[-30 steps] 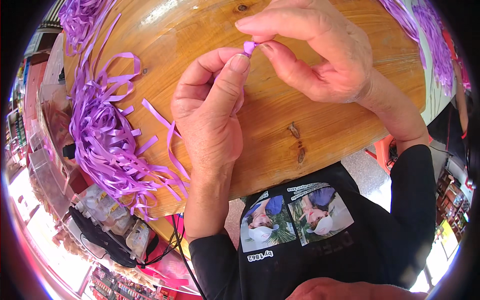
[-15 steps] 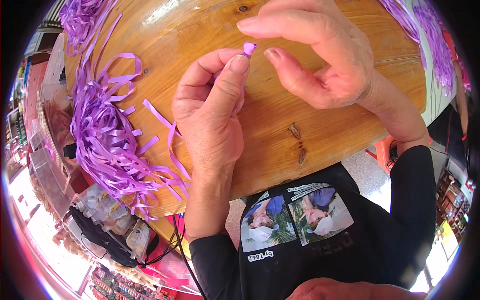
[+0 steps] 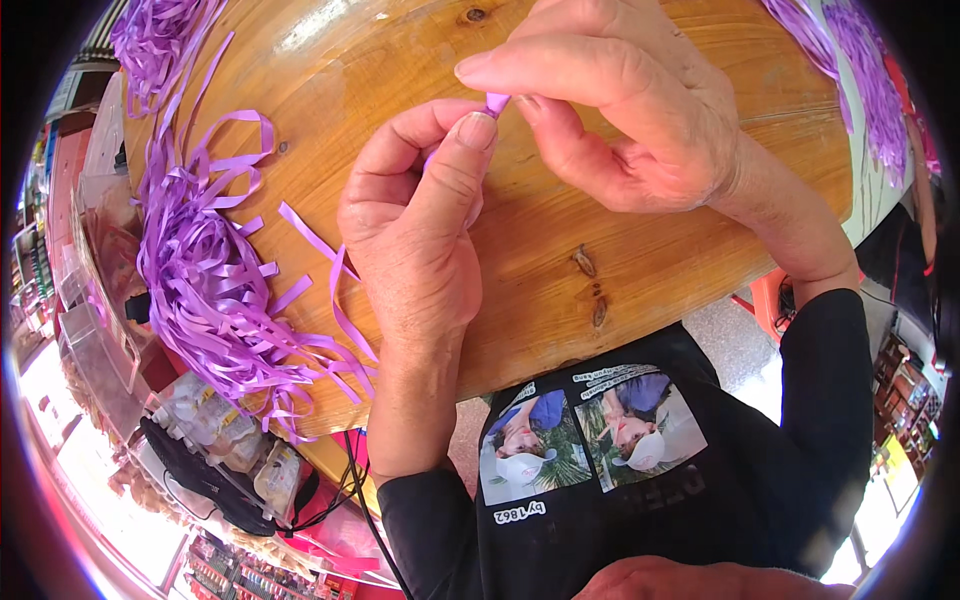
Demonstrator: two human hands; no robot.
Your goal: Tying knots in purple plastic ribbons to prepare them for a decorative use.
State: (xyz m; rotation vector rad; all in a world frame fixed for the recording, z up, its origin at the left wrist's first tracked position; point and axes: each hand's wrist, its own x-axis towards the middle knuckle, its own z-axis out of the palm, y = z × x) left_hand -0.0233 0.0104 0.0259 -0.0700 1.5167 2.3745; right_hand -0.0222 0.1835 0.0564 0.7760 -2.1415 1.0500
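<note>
My left hand (image 3: 420, 200) pinches a purple ribbon (image 3: 496, 102) between thumb and forefinger above the table. The ribbon's short folded end sticks up past the thumb tip, and most of the rest is hidden in the palm. From the right, my right hand (image 3: 630, 110) closes its forefinger and thumb around that end; the fingers partly cover it. Left of my left wrist lies a large tangled heap of purple ribbon (image 3: 210, 290), with a few loose strands (image 3: 335, 275) reaching toward the forearm.
The wooden table (image 3: 540, 280) has a curved near edge in front of my body. More purple ribbon (image 3: 155, 45) lies at the far left, and another bunch (image 3: 870, 90) at the far right. A black bag (image 3: 200, 475) and clear plastic packets (image 3: 205, 410) sit beside the table at lower left.
My right hand has moved slightly left, and its forefinger and thumb have closed in on the ribbon's end. The left hand keeps its pinch. The whole view has shifted a little.
</note>
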